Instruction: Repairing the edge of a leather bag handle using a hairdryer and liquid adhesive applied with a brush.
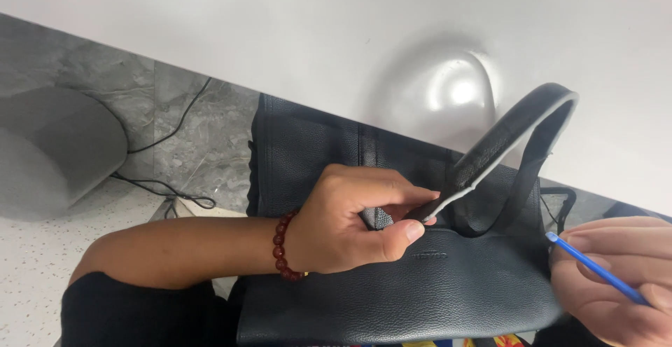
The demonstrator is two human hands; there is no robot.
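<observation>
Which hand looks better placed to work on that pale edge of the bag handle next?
Probably the right hand: it holds the thin blue tool, tip pointing toward the handle. The left hand is busy pinching the handle's base against the dark bag.

Our seat at a white worktable, likely a small repair or craft workroom.

We sit at a smooth white table [280, 25] whose glossy top reflects an overhead light. Below its edge we see grey marble-look floor tiles [196, 130], a pale speckled floor [42, 249], loose black cables [168, 186] trailing across it and a rounded grey base [49, 151]. We cannot tell the room's exact kind.
</observation>
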